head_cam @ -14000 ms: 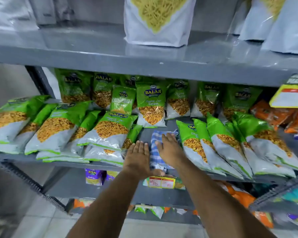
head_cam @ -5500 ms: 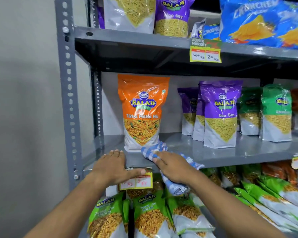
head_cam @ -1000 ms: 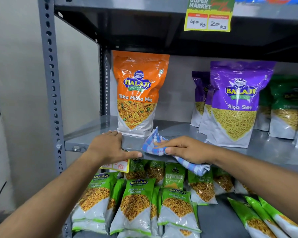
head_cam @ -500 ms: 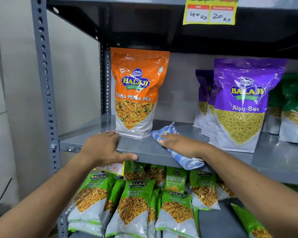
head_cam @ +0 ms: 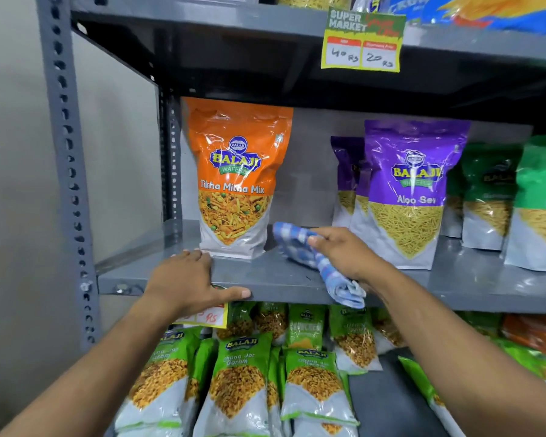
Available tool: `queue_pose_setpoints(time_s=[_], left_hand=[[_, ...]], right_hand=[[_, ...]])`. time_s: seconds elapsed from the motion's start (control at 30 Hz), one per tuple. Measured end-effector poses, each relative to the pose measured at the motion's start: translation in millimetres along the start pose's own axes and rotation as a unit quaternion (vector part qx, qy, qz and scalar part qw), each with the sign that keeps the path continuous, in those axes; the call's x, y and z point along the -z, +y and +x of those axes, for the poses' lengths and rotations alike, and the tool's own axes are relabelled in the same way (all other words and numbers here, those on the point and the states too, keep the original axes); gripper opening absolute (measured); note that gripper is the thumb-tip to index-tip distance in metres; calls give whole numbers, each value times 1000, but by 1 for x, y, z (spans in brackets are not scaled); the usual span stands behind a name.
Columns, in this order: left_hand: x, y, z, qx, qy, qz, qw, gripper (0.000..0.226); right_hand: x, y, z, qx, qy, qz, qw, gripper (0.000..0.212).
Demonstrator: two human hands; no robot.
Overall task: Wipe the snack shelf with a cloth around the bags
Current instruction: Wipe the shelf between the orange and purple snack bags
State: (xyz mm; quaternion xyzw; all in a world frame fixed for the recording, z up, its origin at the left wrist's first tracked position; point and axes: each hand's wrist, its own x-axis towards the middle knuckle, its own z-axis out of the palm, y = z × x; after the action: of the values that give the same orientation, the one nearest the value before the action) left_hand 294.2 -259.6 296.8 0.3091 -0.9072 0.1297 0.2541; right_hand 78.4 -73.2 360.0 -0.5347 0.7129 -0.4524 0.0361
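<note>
Here the right hand (head_cam: 347, 257) presses a blue-and-white checked cloth (head_cam: 312, 260) flat onto the grey metal shelf (head_cam: 275, 275), fingers closed over the fabric — one end of the cloth hangs crumpled over the shelf's front edge. The cloth lies in the gap between an upright orange snack bag (head_cam: 237, 181) and an upright purple snack bag (head_cam: 410, 193), near both; whether it touches either I cannot tell. The left hand (head_cam: 186, 279) grips the shelf's front lip just beside the orange bag's base — fingers on top, thumb along the edge — holding nothing else. Green bags (head_cam: 243, 380) lie stacked on the shelf below. A price tag (head_cam: 363, 42) hangs from the shelf above.
</note>
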Motion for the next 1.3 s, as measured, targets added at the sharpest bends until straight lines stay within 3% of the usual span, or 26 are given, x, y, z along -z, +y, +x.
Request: queue_pose_setpoints(time_s=[0.07,0.13,0.2,0.27,0.53,0.63,0.73,0.87,1.1,1.23,1.3], left_hand=[[-1,-2,0,-1,3,1,1000,102],[-2,-2,-1,1,7,1,1000,102],[-3,-2,0,-1,12,6,1000,102],[-5,-2,0,-3,13,11,1000,103],[2,-1,0,4,-36,-14,999,92],[5,1,-1,23,-64,-16,998,100],[8,12,-14,44,4,-7,999,117],[7,58,-29,6,72,-10,997,102],[9,158,-3,-27,-30,-11,999,86],[20,186,8,-10,-75,-40,996,113],[22,194,17,-3,-122,-44,992,116]], right_hand=[[-4,4,7,-15,30,-74,997,18],[-19,8,6,-29,-47,-98,994,21],[-35,6,2,-17,-150,-161,975,42],[-45,0,1,-2,-193,-220,956,53],[-44,2,-8,-6,-166,-286,944,51],[-30,13,-21,-4,-140,-293,946,49],[-7,25,-38,-3,-129,-305,944,47],[26,50,-58,19,-98,-326,940,47],[79,78,-79,21,-104,-337,936,44],[77,67,-79,36,-85,-324,942,34],[68,62,-79,68,-86,-324,940,37]])
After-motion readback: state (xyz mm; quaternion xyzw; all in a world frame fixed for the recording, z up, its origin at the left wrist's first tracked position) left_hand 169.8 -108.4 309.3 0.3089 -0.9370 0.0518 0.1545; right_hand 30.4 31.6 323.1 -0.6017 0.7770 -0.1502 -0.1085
